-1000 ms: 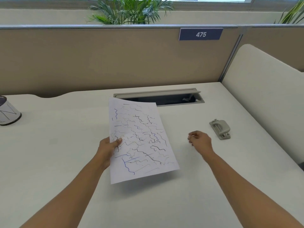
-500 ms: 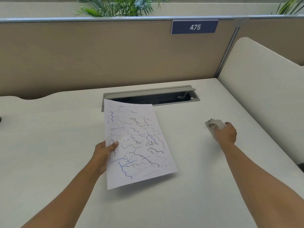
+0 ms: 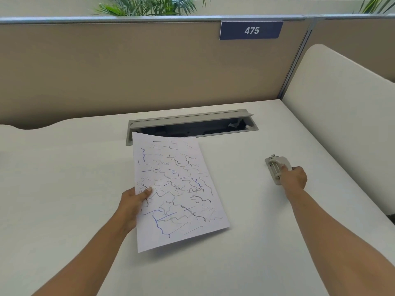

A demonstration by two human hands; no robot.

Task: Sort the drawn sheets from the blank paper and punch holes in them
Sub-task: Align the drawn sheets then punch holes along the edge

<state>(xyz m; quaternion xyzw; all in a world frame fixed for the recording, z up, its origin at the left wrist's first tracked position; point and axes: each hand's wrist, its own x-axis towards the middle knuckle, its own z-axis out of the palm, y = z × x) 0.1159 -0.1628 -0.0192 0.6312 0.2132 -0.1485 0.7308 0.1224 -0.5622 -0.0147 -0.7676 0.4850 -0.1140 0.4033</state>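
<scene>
A white sheet covered in black and blue squiggles [image 3: 177, 189] hangs a little above the desk [image 3: 64, 178], casting a shadow under its near edge. My left hand [image 3: 133, 202] pinches its left edge, thumb on top. To the right, a grey hole punch [image 3: 275, 167] rests on the desk. My right hand [image 3: 294, 178] is wrapped around the punch's near end, fingers closed on it. No blank paper shows in this view.
An open cable tray [image 3: 192, 124] is sunk into the desk just behind the sheet. A beige partition [image 3: 128, 71] with a "475" plate [image 3: 251, 30] closes the back, and a cream side panel [image 3: 342, 107] bounds the right.
My right hand has travelled right from mid-desk to the hole punch and closed on it. The left hand keeps holding the drawn sheet almost still. The view has tilted down slightly.
</scene>
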